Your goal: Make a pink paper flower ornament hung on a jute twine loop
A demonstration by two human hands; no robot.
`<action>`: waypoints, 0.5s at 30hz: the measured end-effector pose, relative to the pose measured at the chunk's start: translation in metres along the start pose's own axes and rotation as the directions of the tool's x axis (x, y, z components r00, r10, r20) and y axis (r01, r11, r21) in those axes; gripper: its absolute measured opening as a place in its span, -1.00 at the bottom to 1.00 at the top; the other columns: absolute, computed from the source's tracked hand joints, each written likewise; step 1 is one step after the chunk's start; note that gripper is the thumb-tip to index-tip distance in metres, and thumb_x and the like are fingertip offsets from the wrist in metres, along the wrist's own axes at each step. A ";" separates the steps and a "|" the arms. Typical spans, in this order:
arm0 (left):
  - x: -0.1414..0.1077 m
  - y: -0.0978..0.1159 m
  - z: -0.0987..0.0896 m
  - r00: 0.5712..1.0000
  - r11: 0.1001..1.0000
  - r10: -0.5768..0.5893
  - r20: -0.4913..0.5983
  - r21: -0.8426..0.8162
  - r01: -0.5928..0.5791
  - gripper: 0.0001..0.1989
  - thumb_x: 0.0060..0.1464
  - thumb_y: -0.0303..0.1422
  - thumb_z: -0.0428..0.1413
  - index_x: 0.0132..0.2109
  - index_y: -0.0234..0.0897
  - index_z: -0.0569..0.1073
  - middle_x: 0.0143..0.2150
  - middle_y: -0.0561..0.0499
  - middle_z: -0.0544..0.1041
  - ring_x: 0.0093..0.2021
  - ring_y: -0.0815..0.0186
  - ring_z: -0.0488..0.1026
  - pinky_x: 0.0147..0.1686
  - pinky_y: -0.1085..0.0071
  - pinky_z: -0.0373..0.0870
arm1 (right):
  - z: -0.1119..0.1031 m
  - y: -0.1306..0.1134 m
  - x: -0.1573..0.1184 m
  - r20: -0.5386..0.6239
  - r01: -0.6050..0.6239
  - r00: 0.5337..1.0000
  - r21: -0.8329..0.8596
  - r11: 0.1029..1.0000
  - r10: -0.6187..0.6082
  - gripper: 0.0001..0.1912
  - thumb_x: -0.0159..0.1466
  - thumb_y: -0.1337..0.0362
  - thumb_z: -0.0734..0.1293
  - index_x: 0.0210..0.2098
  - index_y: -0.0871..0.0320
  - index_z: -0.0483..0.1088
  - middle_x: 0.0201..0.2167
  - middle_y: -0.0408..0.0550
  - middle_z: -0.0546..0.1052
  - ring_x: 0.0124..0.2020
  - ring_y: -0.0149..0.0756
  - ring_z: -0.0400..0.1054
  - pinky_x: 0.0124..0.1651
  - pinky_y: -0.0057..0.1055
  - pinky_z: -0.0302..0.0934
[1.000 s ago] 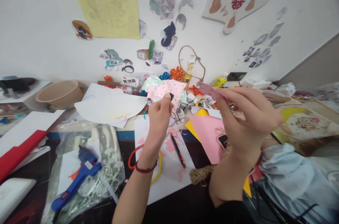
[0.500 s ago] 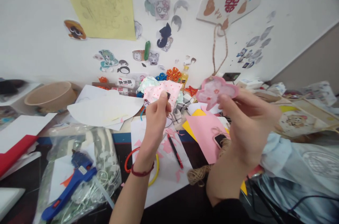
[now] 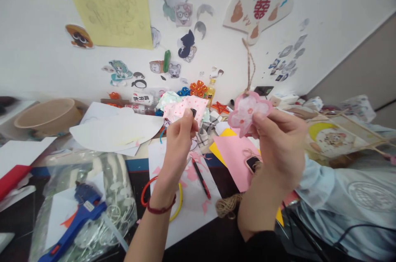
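The left hand [image 3: 182,132] curls tight on a small black thing [image 3: 194,112], and the right hand [image 3: 280,142] pinches the pink flower [image 3: 246,109] by 1 side, up over the surface [image 3: 213,239], so loose fingers could drop it or hard squeezing could bend it.
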State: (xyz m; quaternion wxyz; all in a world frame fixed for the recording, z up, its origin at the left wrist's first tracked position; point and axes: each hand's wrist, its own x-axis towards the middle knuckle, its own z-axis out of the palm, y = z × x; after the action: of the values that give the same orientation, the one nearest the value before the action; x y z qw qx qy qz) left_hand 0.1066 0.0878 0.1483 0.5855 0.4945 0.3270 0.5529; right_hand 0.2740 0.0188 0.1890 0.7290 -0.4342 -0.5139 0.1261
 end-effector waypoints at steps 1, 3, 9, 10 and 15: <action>-0.001 0.000 0.000 0.999 1.000 0.021 0.027 -0.018 -0.021 -0.38 0.16 0.20 0.05 -0.51 -0.28 0.35 -0.61 0.16 0.04 -0.61 0.50 -0.08 -0.60 0.41 -0.20 | 0.001 0.000 0.000 0.013 0.013 1.000 -0.012 1.000 -0.013 -0.94 0.19 0.31 0.47 -0.42 0.09 0.62 -0.63 -0.21 0.40 -0.60 -0.47 0.18 -0.57 -0.46 0.07; -0.002 0.000 -0.001 0.993 0.996 0.078 0.084 -0.056 -0.074 -0.43 0.18 0.18 0.07 -0.44 -0.28 0.37 -0.58 0.16 0.04 -0.59 0.49 -0.05 -0.58 0.42 -0.14 | 0.004 0.000 0.000 0.043 0.040 0.998 -0.041 0.998 -0.038 -0.92 0.20 0.33 0.46 -0.43 0.08 0.62 -0.62 -0.21 0.42 -0.59 -0.46 0.20 -0.57 -0.47 0.08; -0.011 0.006 -0.001 0.969 0.982 0.171 0.177 -0.112 -0.153 -0.63 0.11 -0.03 0.27 -0.28 -0.25 0.43 -0.49 0.17 0.05 -0.50 0.47 0.02 -0.50 0.46 0.00 | 0.011 -0.002 -0.004 0.112 0.105 0.989 -0.060 0.993 -0.098 -0.89 0.20 0.38 0.46 -0.36 0.03 0.64 -0.51 -0.18 0.55 -0.50 -0.41 0.36 -0.45 -0.44 0.26; -0.012 0.007 -0.001 0.968 0.980 0.177 0.180 -0.121 -0.157 -0.67 0.09 -0.08 0.30 -0.25 -0.23 0.46 -0.49 0.17 0.04 -0.49 0.47 0.03 -0.50 0.47 0.02 | 0.012 -0.002 -0.005 0.123 0.117 0.987 -0.069 0.991 -0.108 -0.89 0.21 0.38 0.46 -0.36 0.03 0.64 -0.48 -0.17 0.57 -0.46 -0.38 0.39 -0.40 -0.42 0.30; -0.019 0.011 0.005 0.966 0.974 0.209 0.153 -0.119 -0.192 -0.79 0.09 -0.18 0.33 -0.22 -0.19 0.57 -0.51 0.18 0.02 -0.51 0.48 0.01 -0.49 0.49 0.04 | 0.015 -0.002 -0.007 0.166 0.155 0.976 -0.074 0.985 -0.141 -0.87 0.20 0.38 0.48 -0.30 0.00 0.64 -0.35 -0.13 0.64 -0.32 -0.32 0.48 -0.32 -0.37 0.34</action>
State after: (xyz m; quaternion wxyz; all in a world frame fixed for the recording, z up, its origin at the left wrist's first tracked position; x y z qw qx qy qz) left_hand 0.1039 0.0672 0.1571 0.5762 0.5380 0.1970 0.5829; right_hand 0.2575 0.0212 0.1874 0.6732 -0.4143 -0.6067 0.0834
